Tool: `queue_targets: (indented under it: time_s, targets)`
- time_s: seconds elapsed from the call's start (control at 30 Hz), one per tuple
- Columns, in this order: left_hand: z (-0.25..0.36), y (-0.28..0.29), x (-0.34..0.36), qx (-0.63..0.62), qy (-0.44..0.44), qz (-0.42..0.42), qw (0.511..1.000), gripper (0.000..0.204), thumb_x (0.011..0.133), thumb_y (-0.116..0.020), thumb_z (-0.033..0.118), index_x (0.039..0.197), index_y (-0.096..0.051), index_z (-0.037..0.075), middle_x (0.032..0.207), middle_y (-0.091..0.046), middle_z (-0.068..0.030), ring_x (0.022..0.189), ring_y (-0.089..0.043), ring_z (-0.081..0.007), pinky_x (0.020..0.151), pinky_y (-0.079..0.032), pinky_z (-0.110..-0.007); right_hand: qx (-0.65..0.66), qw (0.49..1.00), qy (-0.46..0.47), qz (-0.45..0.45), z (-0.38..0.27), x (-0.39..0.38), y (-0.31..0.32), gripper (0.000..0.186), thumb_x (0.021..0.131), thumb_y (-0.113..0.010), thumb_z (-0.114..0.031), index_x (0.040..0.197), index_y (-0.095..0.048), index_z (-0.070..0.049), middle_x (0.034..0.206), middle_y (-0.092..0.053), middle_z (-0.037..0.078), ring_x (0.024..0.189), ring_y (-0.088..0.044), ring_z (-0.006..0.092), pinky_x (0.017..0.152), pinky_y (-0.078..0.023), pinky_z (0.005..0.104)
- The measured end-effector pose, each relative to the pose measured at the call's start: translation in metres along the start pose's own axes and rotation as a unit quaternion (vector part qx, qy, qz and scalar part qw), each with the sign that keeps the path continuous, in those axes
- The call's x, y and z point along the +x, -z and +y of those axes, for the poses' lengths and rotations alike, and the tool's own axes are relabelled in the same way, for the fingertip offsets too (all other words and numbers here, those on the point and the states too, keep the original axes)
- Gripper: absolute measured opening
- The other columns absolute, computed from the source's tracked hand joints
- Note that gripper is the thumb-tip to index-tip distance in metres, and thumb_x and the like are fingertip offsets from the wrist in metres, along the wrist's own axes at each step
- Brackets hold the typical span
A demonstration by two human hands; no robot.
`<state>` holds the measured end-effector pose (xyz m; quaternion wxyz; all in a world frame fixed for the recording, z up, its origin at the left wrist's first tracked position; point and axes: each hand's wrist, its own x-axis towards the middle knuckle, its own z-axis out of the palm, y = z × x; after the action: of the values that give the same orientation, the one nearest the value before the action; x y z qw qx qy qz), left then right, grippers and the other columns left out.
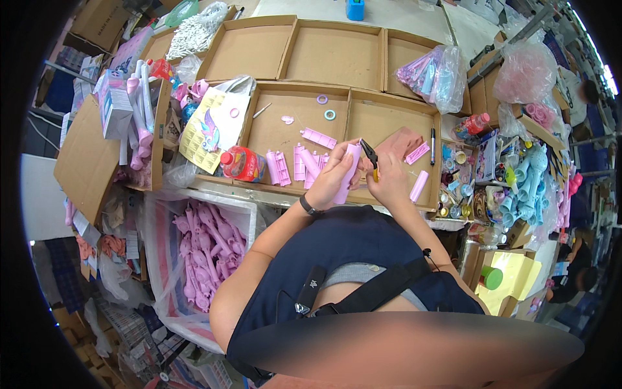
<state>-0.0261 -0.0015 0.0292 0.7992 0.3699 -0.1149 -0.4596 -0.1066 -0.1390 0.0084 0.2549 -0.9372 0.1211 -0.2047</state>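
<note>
My left hand (328,181) is closed round a pink plastic tube (350,170), held tilted over the near edge of a cardboard tray (259,139). In my right hand (390,183) is a pair of cutting pliers (370,153) with dark jaws and a yellow-and-black handle. The jaws are at the tube's upper end; whether they touch it I cannot tell. Left of my hands lie several pink plastic half-shells (278,168), with another half-shell (319,138) beyond. To the right are a ribbed pink piece (416,153) and a smooth pink tube (418,186).
A red bottle (243,163) stands at the tray's left edge, and a black marker (433,146) lies at its right. A lined crate (150,259) at my left holds many pink parts. Bagged purple parts (431,76) rest behind. Light-blue parts (531,178) are piled at right.
</note>
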Motion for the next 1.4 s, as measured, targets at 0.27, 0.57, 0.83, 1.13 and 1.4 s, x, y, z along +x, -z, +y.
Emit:
queue_targets:
  time_s: [0.27, 0.57, 0.83, 1.13, 1.4]
  targets:
    - [-0.002, 0.007, 0.002, 0.121, -0.026, -0.005, 0.992, 0.041, 0.096, -0.038, 0.025, 0.133, -0.032, 0.008, 0.104, -0.051, -0.0080, 0.082, -0.053, -0.0138, 0.069, -0.045, -0.026, 0.260, 0.950, -0.147, -0.091, 0.007, -0.010, -0.010, 0.024, 0.074, -0.060, -0.009, 0.094, -0.050, -0.001, 0.077, -0.053, 0.012, 0.070, -0.055, 0.0267, 0.064, -0.044, 0.0344]
    - [0.004, 0.011, 0.007, 0.674, -0.500, -0.038, 0.542, 0.058, 0.066, -0.071, 0.008, 0.119, -0.049, 0.012, 0.115, -0.049, -0.0127, 0.107, -0.047, -0.0272, 0.092, -0.037, -0.043, 0.395, 0.889, -0.186, -0.138, 0.011, -0.018, -0.014, 0.020, 0.079, -0.055, -0.004, 0.099, -0.052, -0.001, 0.077, -0.056, 0.008, 0.071, -0.053, 0.0143, 0.063, -0.044, 0.0280]
    - [0.033, 0.004, 0.038, 0.432, -0.433, 0.098, 0.785, 0.055, 0.076, -0.064, 0.008, 0.126, -0.042, 0.005, 0.121, -0.047, -0.0118, 0.107, -0.049, -0.0300, 0.098, -0.031, -0.042, 0.363, 0.867, -0.176, -0.291, -0.013, -0.025, 0.005, 0.020, 0.071, -0.054, -0.008, 0.089, -0.049, 0.000, 0.073, -0.049, 0.007, 0.069, -0.049, 0.0167, 0.065, -0.041, 0.0282]
    - [0.030, 0.044, 0.054, 0.582, -0.306, 0.127, 0.743, 0.020, 0.091, -0.045, 0.015, 0.088, -0.061, 0.003, 0.089, -0.060, -0.0087, 0.093, -0.053, -0.0255, 0.081, -0.040, -0.035, 0.523, 0.778, -0.205, -0.282, -0.024, -0.020, 0.039, 0.015, 0.074, -0.052, -0.005, 0.088, -0.047, -0.004, 0.075, -0.043, -0.002, 0.067, -0.041, 0.0062, 0.062, -0.035, 0.0200]
    - [-0.029, 0.042, 0.010, 0.139, 0.076, 0.064, 0.985, 0.030, 0.096, -0.039, 0.024, 0.113, -0.048, 0.001, 0.086, -0.059, -0.0067, 0.067, -0.059, -0.0146, 0.062, -0.047, -0.025, 0.475, 0.833, -0.225, -0.176, 0.004, -0.014, 0.013, 0.019, 0.074, -0.050, -0.003, 0.092, -0.049, -0.002, 0.077, -0.047, 0.001, 0.068, -0.045, 0.0102, 0.062, -0.039, 0.0236]
